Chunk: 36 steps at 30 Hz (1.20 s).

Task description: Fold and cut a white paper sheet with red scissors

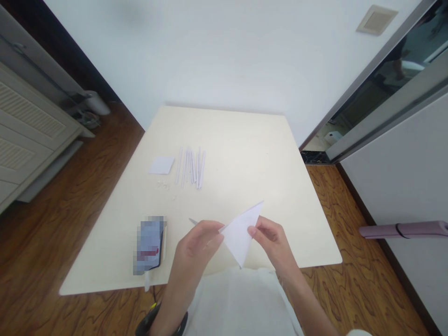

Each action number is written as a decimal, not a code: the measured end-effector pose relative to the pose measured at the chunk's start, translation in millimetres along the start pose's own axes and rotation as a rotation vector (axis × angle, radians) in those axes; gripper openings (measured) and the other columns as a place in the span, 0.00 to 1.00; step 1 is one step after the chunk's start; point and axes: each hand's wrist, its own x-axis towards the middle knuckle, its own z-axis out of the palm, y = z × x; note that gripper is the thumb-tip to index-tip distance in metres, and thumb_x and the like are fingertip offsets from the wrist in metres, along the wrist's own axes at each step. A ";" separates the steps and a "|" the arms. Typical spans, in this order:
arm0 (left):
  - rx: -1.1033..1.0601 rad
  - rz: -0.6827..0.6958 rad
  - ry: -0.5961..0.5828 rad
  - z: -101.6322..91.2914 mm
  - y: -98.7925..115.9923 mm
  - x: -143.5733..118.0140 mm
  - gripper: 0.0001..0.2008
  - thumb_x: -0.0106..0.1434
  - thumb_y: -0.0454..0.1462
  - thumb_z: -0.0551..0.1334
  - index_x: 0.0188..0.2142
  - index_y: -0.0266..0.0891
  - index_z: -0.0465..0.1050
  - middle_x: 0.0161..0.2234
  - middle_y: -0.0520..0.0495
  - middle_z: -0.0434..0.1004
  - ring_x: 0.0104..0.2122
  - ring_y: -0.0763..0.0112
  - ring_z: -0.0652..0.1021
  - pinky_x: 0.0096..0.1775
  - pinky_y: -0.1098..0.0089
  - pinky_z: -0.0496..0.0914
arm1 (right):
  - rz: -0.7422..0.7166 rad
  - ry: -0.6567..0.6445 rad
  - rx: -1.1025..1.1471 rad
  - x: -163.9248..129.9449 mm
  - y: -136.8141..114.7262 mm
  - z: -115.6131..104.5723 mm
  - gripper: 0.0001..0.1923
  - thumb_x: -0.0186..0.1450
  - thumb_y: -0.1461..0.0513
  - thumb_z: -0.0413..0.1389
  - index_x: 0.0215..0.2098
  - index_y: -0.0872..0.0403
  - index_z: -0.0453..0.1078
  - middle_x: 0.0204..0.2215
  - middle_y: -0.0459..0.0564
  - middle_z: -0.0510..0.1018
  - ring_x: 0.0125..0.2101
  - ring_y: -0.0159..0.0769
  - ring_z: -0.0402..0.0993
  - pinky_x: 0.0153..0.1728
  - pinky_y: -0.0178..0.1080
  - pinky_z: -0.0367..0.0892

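Observation:
Between my two hands, over the front part of the table, is a sheet of white paper [241,232] folded to a pointed, triangle-like shape. My left hand [198,245] pinches its left corner with thumb and fingers. On the opposite edge, my right hand [269,235] grips the paper between thumb and forefinger. A thin grey pointed tip [192,220] shows just beyond my left hand; the rest of that thing is hidden. Farther back lie several thin white paper sticks [191,167] side by side, with a stack of square white paper [161,165] to their left.
A phone [150,245], its screen blurred, lies at the table's front left beside a cable. Small white scraps [163,185] lie near the paper stack. The cream table [245,135] meets the wall at its back. A rolled purple mat [402,229] is at right.

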 end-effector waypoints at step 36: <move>0.086 0.011 0.011 -1.2 -13.5 4.9 0.08 0.58 0.39 0.65 0.25 0.39 0.72 0.29 0.51 0.75 0.31 0.70 0.74 0.33 0.74 0.66 | -0.006 0.108 0.075 -3.3 8.4 20.9 0.06 0.60 0.61 0.60 0.35 0.54 0.76 0.32 0.50 0.80 0.35 0.39 0.74 0.38 0.39 0.68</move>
